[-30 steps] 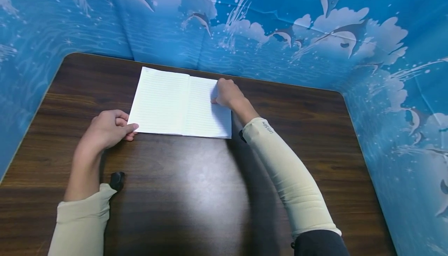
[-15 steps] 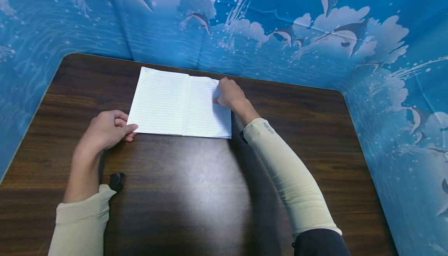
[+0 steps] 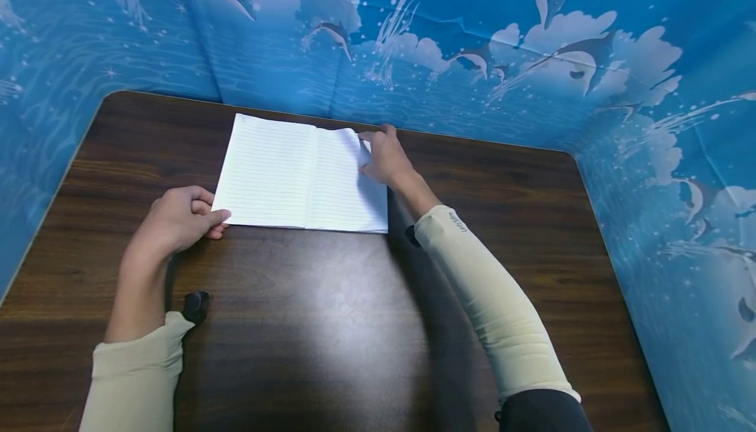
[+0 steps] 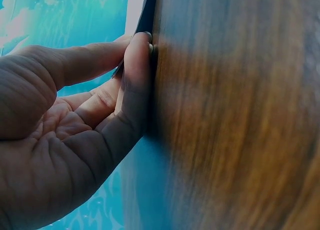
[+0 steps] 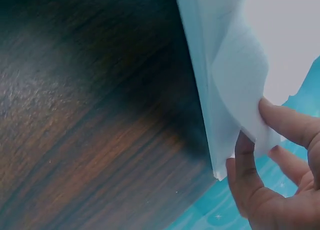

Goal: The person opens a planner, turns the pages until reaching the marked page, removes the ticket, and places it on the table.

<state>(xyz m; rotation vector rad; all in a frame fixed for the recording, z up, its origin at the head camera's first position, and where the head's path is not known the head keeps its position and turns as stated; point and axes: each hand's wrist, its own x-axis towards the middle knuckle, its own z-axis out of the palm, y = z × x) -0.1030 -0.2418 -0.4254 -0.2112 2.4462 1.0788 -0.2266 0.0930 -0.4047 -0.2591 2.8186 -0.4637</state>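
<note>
An open notebook with lined white pages lies near the far edge of the table. At its near left corner my left hand pinches the notebook's edge, thumb on top and fingers beneath. The left wrist view shows the thumb and fingers closed on the thin dark-backed edge. My right hand is at the far right corner. In the right wrist view its thumb and a finger pinch a lifted page, which bends up off the pages below.
The brown wood-grain table reaches around the notebook on all sides. Behind it and along both sides hangs a blue curtain printed with dolphins. My sleeved right forearm crosses the table's right half.
My right hand shifts slightly, its index finger reaching out leftward, and the right page's far corner curls up. The left hand keeps its grip in place.
</note>
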